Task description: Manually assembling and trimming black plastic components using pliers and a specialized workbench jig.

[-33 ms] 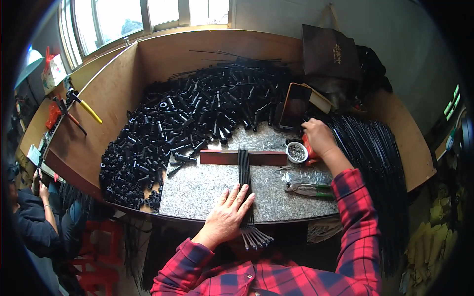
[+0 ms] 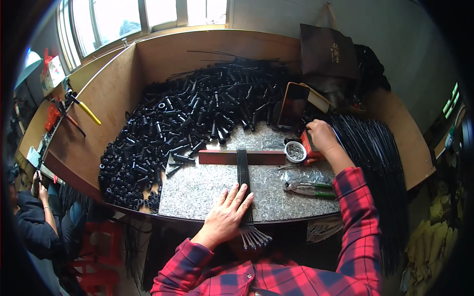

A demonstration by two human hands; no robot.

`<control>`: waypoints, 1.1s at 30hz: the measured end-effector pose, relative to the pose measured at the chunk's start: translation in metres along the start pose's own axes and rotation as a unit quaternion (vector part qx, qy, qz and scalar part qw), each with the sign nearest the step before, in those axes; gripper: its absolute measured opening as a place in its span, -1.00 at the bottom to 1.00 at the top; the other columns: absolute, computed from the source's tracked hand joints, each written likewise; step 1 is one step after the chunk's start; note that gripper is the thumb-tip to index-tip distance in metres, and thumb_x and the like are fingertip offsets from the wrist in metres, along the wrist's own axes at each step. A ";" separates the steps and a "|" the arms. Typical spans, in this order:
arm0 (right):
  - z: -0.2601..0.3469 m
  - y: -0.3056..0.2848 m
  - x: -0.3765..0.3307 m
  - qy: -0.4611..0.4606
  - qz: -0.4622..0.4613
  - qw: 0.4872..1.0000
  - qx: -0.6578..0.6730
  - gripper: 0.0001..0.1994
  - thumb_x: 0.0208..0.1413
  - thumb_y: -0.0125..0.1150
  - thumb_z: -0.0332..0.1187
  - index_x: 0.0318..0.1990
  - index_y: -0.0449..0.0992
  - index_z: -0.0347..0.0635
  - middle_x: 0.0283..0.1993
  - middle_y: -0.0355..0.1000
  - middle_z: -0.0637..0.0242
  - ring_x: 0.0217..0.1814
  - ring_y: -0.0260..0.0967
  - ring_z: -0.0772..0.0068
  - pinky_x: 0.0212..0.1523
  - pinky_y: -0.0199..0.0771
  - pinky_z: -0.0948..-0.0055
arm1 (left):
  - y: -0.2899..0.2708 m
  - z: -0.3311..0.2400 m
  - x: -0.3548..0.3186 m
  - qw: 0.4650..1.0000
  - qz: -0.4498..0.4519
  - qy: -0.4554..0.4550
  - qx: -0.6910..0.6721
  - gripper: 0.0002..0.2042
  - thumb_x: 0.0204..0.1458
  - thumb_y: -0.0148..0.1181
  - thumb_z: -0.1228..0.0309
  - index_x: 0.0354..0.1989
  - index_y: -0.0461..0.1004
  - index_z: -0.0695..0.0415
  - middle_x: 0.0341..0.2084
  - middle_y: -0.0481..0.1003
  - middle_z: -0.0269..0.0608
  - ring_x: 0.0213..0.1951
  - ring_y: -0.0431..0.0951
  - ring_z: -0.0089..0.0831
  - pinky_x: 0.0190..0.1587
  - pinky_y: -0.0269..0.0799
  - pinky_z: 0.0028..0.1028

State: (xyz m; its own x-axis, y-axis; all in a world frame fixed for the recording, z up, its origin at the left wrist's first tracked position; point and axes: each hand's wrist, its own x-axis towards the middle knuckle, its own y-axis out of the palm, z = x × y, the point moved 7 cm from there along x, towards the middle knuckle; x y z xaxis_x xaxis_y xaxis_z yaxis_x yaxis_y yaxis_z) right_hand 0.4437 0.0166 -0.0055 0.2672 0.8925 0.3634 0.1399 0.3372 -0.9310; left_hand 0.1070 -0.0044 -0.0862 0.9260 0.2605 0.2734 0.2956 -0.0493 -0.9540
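Right hand (image 2: 323,137): fingertips mostly hidden; cannot tell what, if anything, they grip. Red object (image 2: 307,143): partly covered by right hand and white cup (image 2: 296,152). Bits inside cup: too small to identify. Black bundle (image 2: 243,170): stretch hidden under left hand (image 2: 228,213). Loose black parts (image 2: 197,108): lower ones buried beneath upper. Plaid shirt (image 2: 237,282): cut off by lower edge. Window (image 2: 118,19): cut off by upper edge. Co-worker (image 2: 37,224): partly lost in dark left rim; item held, too small.
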 end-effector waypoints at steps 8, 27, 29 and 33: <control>-0.071 0.040 -0.037 0.112 0.147 0.983 0.021 -0.82 -0.20 0.26 -0.41 -0.38 0.59 -0.27 -0.33 0.49 -0.04 -0.20 0.45 -0.03 -0.12 0.43 0.19 | -0.017 -0.003 -0.001 0.997 0.002 0.007 -0.080 -0.06 -0.35 0.36 0.11 0.30 0.07 0.10 0.33 -0.01 -0.06 0.37 -0.07 -0.11 0.32 -0.16 -0.01; 0.063 -0.103 -0.078 0.116 0.020 0.849 0.515 -0.91 0.23 -0.11 -0.51 -0.19 0.32 -0.31 -0.36 0.40 0.25 -0.42 0.48 0.50 -0.37 0.54 0.56 | -0.145 -0.043 0.011 0.858 -0.132 0.052 -0.493 -0.68 -0.08 0.25 0.65 -0.08 0.48 0.27 -0.20 0.57 -0.12 -0.11 0.57 -0.36 -0.07 0.48 -0.46; 0.102 -0.138 -0.096 0.041 0.025 0.859 0.510 -0.90 0.22 -0.09 -0.52 -0.17 0.35 -0.32 -0.37 0.39 0.27 -0.42 0.47 0.53 -0.38 0.52 0.58 | -0.146 -0.045 0.011 0.878 -0.149 0.056 -0.451 -0.72 -0.03 0.20 0.65 -0.09 0.48 0.27 -0.22 0.57 -0.12 -0.12 0.57 -0.37 -0.07 0.48 -0.47; 0.152 -0.171 -0.128 -0.140 0.025 0.885 0.443 -0.87 0.08 0.06 -0.64 -0.21 0.45 -0.34 -0.39 0.41 0.22 -0.48 0.43 0.48 -0.46 0.45 0.55 | -0.144 -0.044 0.014 0.873 -0.147 0.028 -0.465 -0.76 0.01 0.16 0.64 -0.10 0.48 0.27 -0.25 0.58 -0.12 -0.14 0.58 -0.39 -0.07 0.48 -0.47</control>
State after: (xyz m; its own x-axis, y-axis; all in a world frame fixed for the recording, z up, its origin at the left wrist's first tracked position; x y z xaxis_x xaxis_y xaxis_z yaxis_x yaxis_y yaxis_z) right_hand 0.2407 -0.1103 0.1020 -0.0128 0.9105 0.4133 -0.7008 0.2867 -0.6532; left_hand 0.0875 -0.0365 0.0601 0.7804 0.3480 0.5195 0.5612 -0.7562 -0.3366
